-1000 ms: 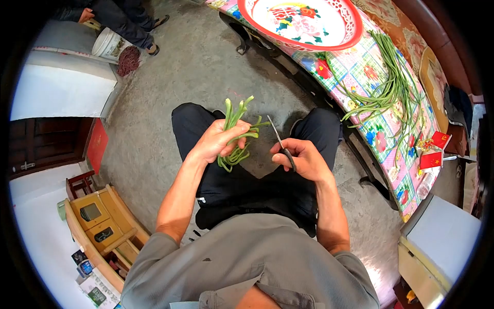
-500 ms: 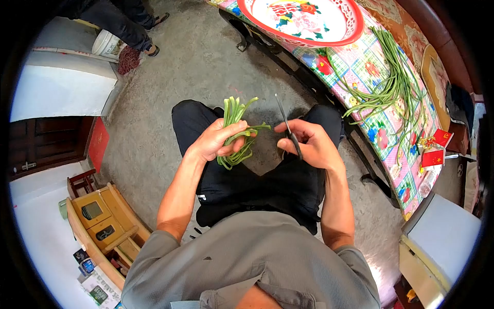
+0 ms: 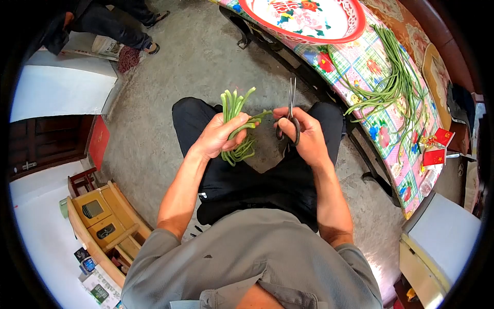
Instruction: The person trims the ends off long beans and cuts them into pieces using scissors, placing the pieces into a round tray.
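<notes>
My left hand (image 3: 222,135) is closed around a folded bunch of long green beans (image 3: 234,104). Pale bean ends stick up above the fist, loops hang below it, and one end points right toward my other hand. In my right hand (image 3: 304,135) is a pair of scissors (image 3: 291,100) with black handles. Its blades point away from me, slightly apart, and touch no bean. Both hands are over my lap, between my knees. More long beans (image 3: 393,77) lie in a loose heap on the table at the right.
A flowered cloth covers the table (image 3: 381,136), which bears a red-rimmed basin (image 3: 309,23), small red flags (image 3: 435,156) and a clear bottle (image 3: 427,184). Another person's legs (image 3: 116,23) are at the far left, near a white bucket (image 3: 106,46). A wooden cabinet (image 3: 105,216) stands lower left.
My right hand has turned the scissors from leaning left to nearly upright, and the blades now show slightly apart. The left hand keeps the beans. The other person's legs have shifted a little.
</notes>
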### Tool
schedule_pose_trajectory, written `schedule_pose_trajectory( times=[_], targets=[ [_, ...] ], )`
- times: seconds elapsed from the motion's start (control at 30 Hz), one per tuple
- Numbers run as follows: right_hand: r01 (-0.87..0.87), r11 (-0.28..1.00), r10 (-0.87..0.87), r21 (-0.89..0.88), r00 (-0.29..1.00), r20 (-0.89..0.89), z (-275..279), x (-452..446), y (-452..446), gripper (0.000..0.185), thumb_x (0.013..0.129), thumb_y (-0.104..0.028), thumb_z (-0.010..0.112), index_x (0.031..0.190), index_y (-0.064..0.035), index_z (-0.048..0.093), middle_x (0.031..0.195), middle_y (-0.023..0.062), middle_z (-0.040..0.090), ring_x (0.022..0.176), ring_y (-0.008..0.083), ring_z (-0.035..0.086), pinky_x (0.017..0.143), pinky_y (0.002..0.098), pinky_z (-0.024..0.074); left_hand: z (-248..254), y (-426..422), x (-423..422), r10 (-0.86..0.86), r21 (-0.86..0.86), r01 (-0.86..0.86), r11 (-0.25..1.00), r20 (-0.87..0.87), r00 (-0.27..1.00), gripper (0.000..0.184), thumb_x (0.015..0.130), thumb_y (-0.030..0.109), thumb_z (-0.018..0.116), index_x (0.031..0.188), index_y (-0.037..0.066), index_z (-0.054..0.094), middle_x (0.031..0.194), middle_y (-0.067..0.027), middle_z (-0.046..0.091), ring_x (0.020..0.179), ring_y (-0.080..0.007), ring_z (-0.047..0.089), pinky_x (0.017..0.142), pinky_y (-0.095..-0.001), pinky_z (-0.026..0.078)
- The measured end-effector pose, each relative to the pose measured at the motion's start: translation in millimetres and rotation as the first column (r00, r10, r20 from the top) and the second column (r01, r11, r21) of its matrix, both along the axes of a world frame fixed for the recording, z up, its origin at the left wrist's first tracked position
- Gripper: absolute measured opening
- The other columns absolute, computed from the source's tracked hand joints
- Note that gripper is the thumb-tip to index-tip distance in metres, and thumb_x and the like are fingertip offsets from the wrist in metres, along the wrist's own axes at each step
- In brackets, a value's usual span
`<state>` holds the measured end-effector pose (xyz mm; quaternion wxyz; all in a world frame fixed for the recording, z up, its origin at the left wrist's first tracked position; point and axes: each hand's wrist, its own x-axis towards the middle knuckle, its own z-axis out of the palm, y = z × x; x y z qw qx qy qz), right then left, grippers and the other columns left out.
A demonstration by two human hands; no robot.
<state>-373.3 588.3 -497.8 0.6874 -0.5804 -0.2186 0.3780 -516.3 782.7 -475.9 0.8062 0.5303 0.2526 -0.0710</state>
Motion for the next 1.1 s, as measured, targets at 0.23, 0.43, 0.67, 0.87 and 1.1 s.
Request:
schedule_pose_trajectory(
  times=[0.23, 0.43, 0.67, 0.87, 1.1],
  targets=[
    [0.101, 0.989, -0.035, 0.108, 0.871, -0.490, -9.6, -33.8, 10.7, 0.032, 0.086, -0.006, 0.078, 0.113, -0.0030, 0.061, 0.098, 0.0039, 0.067, 0.082, 0.0113, 0.063, 0.072, 0.0263, 0.0517, -0.4, -7.4, 10.8, 0.166, 0.012, -0.166, 0.986, 0.037, 0.986, 0.036, 0.104, 0.037, 0.057, 0.095, 0.004, 0.066, 0.062, 0.0007, 0.056, 0.039, -0.0037, 0.036, 0.038, -0.0221, 0.028],
    [0.244, 0.960, -0.087, 0.139, 0.730, -0.678, -3.8, -46.0, 30.6, 0.045, 0.086, -0.006, 0.077, 0.124, 0.0005, 0.053, 0.073, 0.0002, 0.057, 0.060, 0.0122, 0.054, 0.058, 0.0279, 0.0433, -8.1, -19.5, 18.2, 0.252, 0.261, -0.253, 0.932, 0.038, 0.967, 0.041, 0.103, 0.038, 0.060, 0.076, 0.006, 0.059, 0.055, 0.0032, 0.049, 0.040, -0.0047, 0.038, 0.039, -0.0238, 0.028],
    [0.277, 0.959, -0.164, 0.066, 0.728, -0.666, 7.8, -42.0, 47.1, 0.034, 0.089, -0.017, 0.077, 0.116, -0.0022, 0.063, 0.077, -0.0023, 0.060, 0.064, 0.0077, 0.052, 0.058, 0.0243, 0.0399, -9.3, -36.9, 23.6, 0.180, 0.289, -0.234, 0.928, 0.202, 0.963, 0.028, 0.106, 0.026, 0.056, 0.113, 0.001, 0.068, 0.073, 0.0016, 0.059, 0.060, -0.0055, 0.051, 0.051, -0.0225, 0.040],
    [0.331, 0.940, -0.212, 0.087, 0.763, -0.610, 20.8, -42.2, 43.9, 0.020, 0.091, -0.017, 0.075, 0.102, -0.0029, 0.066, 0.072, 0.0009, 0.058, 0.061, 0.0114, 0.053, 0.058, 0.0298, 0.0446, 5.3, -35.0, 24.7, 0.127, 0.208, -0.155, 0.966, 0.145, 0.981, 0.030, 0.107, 0.028, 0.054, 0.105, 0.001, 0.067, 0.079, -0.0007, 0.065, 0.065, -0.0060, 0.057, 0.056, -0.0222, 0.044],
    [0.308, 0.944, -0.214, 0.117, 0.844, -0.492, 30.1, -35.2, 34.4, 0.017, 0.092, -0.016, 0.073, 0.095, -0.0008, 0.065, 0.069, 0.0051, 0.062, 0.058, 0.0147, 0.059, 0.054, 0.0299, 0.0496, -15.3, -27.7, 26.0, 0.354, 0.180, -0.398, 0.900, 0.234, 0.906, 0.039, 0.108, 0.036, 0.049, 0.093, 0.003, 0.063, 0.080, -0.0055, 0.065, 0.068, -0.0141, 0.062, 0.068, -0.0294, 0.052]
  ],
)
